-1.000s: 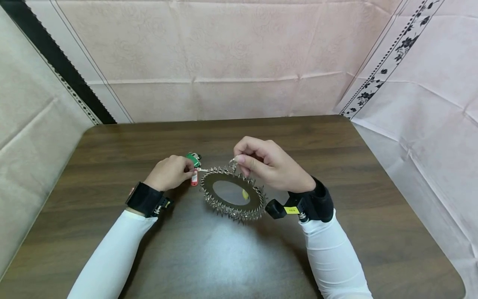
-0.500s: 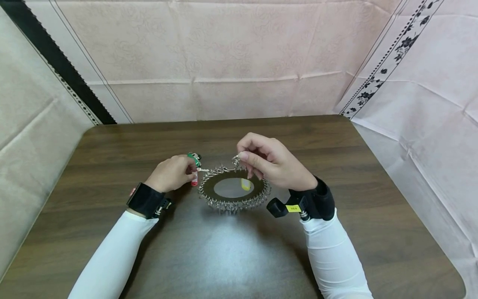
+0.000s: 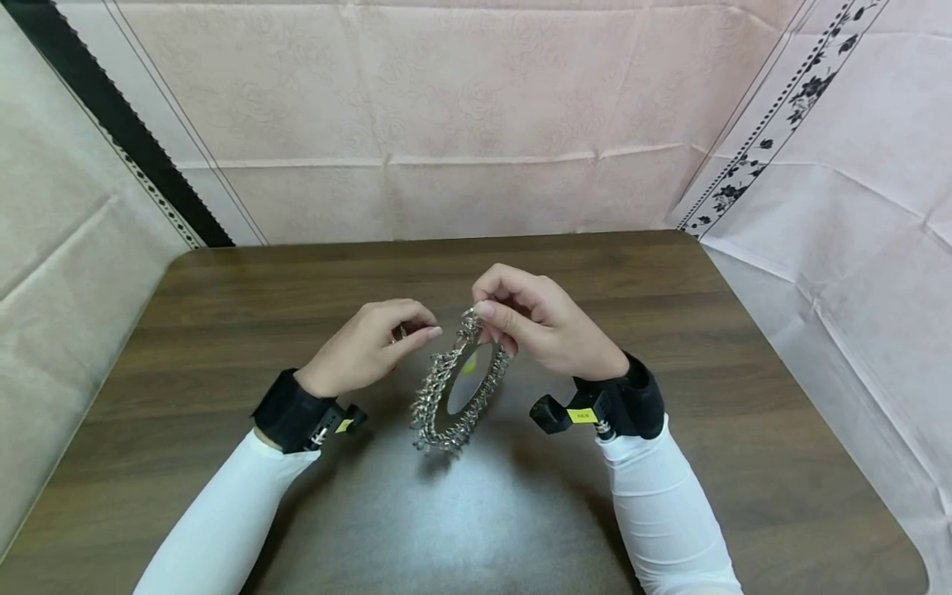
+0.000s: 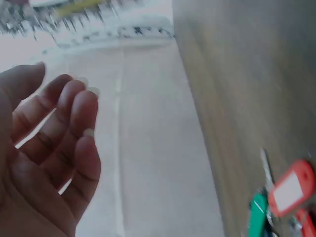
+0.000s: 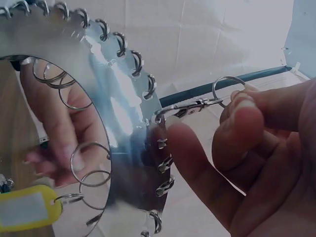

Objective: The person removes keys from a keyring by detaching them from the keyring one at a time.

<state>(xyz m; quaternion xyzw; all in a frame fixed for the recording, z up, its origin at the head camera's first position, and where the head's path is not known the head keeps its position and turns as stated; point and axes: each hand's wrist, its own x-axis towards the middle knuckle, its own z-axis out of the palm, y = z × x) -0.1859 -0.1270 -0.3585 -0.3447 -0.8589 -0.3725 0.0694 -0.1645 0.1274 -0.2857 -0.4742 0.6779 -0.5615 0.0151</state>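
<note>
A big flat metal key ring point(image 3: 427, 405), with small loops all round its rim, hangs tilted over the table. My right hand point(image 3: 546, 326) holds it up from the top, its fingertips at a split ring point(image 5: 228, 77) on a snap clasp point(image 5: 190, 109) that hooks the rim. A yellow key tag point(image 5: 29, 210) on small rings shows within its opening in the right wrist view. To the left, my left hand point(image 3: 372, 343) hovers apart from it, fingers loosely bent around nothing. A red key tag point(image 4: 292, 187) and a green-headed key point(image 4: 257, 215) lie beyond that hand, mostly hidden from the head view.
The brown wooden table point(image 3: 706, 397) spreads around both hands. Pale patterned cloth point(image 3: 461, 124) hangs behind its far edge and along both sides. Black cameras are strapped to both wrists.
My left hand has left the red and green tags, shifting right toward the key ring. The key ring has turned from nearly facing the head camera to almost edge-on. The right hand has barely moved.
</note>
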